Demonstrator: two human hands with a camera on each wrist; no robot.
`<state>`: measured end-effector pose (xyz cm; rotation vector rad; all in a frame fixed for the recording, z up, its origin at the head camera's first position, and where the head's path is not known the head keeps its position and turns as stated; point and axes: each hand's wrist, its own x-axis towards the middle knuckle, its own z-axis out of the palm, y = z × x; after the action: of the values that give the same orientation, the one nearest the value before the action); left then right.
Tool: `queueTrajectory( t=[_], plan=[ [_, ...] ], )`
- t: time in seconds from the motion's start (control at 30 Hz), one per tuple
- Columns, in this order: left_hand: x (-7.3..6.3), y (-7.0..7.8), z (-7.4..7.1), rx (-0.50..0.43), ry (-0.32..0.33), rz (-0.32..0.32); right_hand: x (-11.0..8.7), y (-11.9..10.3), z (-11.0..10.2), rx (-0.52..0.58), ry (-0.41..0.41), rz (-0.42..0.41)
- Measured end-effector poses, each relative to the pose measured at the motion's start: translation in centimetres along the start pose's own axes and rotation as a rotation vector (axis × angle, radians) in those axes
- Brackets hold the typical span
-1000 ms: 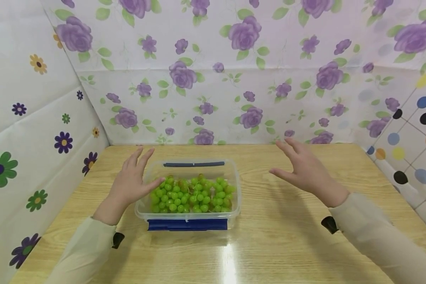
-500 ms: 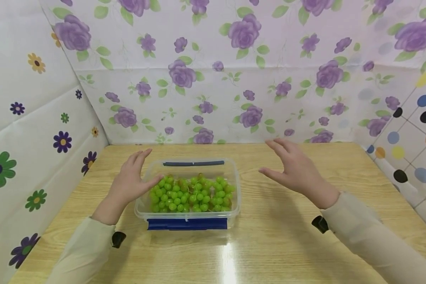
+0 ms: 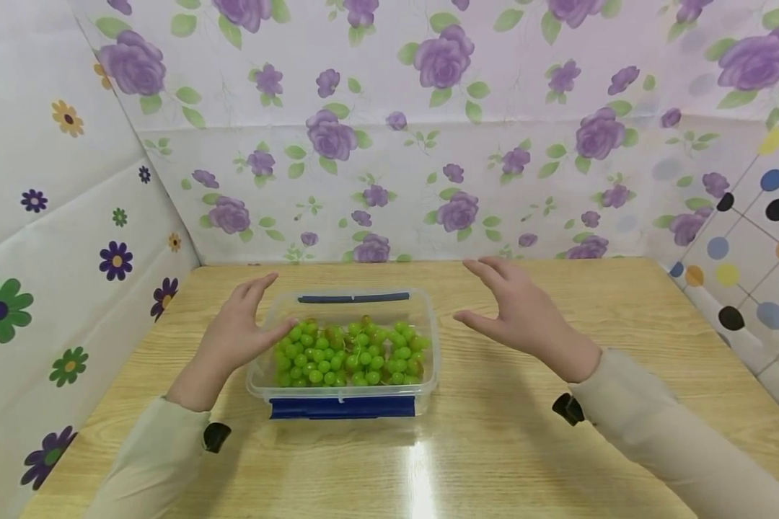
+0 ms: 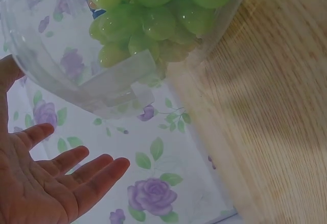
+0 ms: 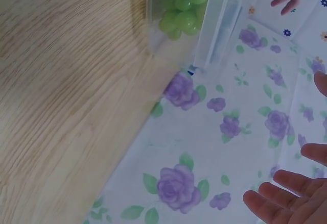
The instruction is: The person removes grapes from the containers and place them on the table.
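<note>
A clear plastic container [image 3: 433,360] with dark blue clips stands on the table, left of centre in the head view. Green grapes [image 3: 357,357] fill its bottom. My left hand [image 3: 236,331] is at the container's left side, fingers extended, its thumb overlapping the rim in the head view. In the left wrist view, the fingers of that hand [image 4: 56,178] spread apart beside the container wall. To the right of the container, my right hand [image 3: 516,310] hangs over the table, palm facing the container, fingers relaxed and holding nothing. The right wrist view shows its fingertips [image 5: 265,191] apart from the container.
The wooden table [image 3: 493,447] reaches back to a wall covering [image 3: 389,180] with purple flowers. A white sheet with coloured flowers [image 3: 58,238] borders the left side, and a dotted sheet [image 3: 753,274] the right. Dark wrist straps show at both sleeves.
My right hand has moved left, closer to the container. The left hand has stayed almost in place, and the container and grapes have not moved.
</note>
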<state>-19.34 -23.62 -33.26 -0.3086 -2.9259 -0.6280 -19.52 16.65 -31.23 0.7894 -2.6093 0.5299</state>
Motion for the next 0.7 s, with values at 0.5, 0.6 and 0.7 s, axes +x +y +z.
queueTrajectory(
  t=[0.5,0.6,0.7],
  plan=[
    [-0.4,-0.2,-0.4,-0.042,-0.034,-0.033,0.8,-2.1,0.3,0.062,-0.045,0.005],
    [-0.4,-0.3,-0.4,-0.048,-0.041,-0.034,0.9,-2.4,0.5,0.085,-0.042,-0.001],
    [-0.6,-0.2,-0.5,-0.058,-0.052,-0.048,1.1,-2.8,0.8,0.110,-0.040,-0.003]
  ],
)
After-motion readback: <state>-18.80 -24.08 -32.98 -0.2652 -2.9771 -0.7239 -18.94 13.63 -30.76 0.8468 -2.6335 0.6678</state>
